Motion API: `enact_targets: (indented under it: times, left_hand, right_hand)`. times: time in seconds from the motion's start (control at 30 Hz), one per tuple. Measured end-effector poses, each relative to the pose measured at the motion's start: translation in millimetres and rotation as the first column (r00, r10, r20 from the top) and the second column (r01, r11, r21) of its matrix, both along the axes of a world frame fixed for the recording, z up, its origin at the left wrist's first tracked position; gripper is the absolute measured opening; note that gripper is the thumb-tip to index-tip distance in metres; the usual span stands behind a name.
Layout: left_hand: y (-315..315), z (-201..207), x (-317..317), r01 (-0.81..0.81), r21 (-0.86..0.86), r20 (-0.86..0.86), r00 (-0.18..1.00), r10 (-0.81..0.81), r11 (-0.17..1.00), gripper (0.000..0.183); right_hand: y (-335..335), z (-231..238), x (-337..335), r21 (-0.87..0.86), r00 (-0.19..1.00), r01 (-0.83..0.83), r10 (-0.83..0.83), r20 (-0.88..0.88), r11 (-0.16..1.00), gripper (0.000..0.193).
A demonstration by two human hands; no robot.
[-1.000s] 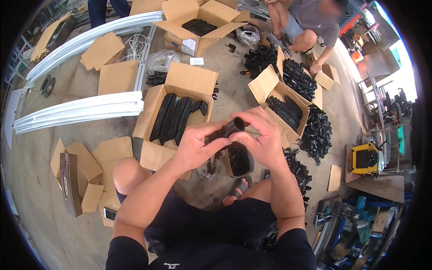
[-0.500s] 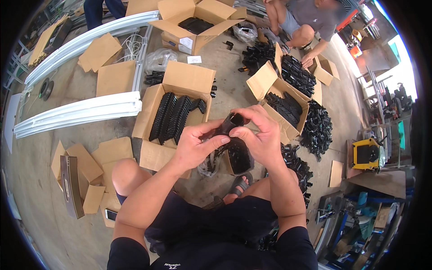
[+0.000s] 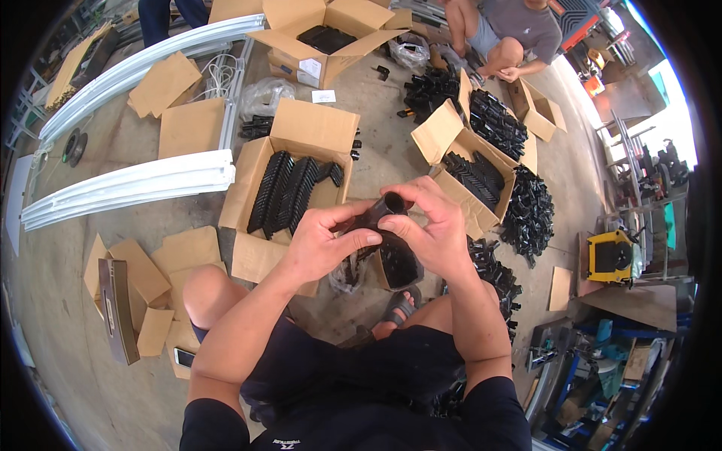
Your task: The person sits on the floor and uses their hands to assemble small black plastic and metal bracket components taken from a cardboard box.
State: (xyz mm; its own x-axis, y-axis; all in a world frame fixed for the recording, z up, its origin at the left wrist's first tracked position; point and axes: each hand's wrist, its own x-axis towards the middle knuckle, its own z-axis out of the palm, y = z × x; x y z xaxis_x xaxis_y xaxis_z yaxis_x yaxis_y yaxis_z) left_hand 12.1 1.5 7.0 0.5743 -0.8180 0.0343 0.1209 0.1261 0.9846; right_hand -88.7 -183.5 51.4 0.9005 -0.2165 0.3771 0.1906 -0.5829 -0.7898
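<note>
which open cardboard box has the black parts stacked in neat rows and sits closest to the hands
The open box just left of the hands, its black parts standing in tidy rows. The right-hand box holds looser parts; the far box lies well beyond.

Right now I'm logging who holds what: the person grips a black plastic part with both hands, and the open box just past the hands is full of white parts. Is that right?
Not quite. In the head view both the left hand and the right hand do grip the black plastic part, but the open box just past them holds rows of black parts, not white ones.
</note>
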Motion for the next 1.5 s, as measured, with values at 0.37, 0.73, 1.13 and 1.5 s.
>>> enact_targets:
  times: [0.37, 0.73, 1.13, 1.5]
  left_hand:
    - [-9, -14, -9, -0.036, -0.108, -0.199, 0.98, 0.014, 0.994, 0.037]
    - [-8, -19, 0, -0.045, -0.112, -0.549, 0.835, -0.025, 0.993, 0.035]
    - [-5, -19, 5, -0.006, 0.192, -0.191, 0.981, 0.043, 0.981, 0.038]
    - [-14, -13, 21, -0.279, 0.229, 0.672, 0.738, 0.056, 0.933, 0.037]
  right_hand:
    - [-3, -30, 1, 0.192, 1.0, -0.002, -0.001, 0.013, 0.981, 0.032]
    - [-111, -229, -13, -0.201, 0.565, 0.121, -0.234, -0.791, 0.972, 0.024]
    - [-38, -397, -43, -0.484, 0.606, 0.16, -0.473, -0.64, 0.86, 0.016]
    - [-56, -378, -41, -0.482, 0.622, 0.029, -0.393, -0.677, 0.876, 0.023]
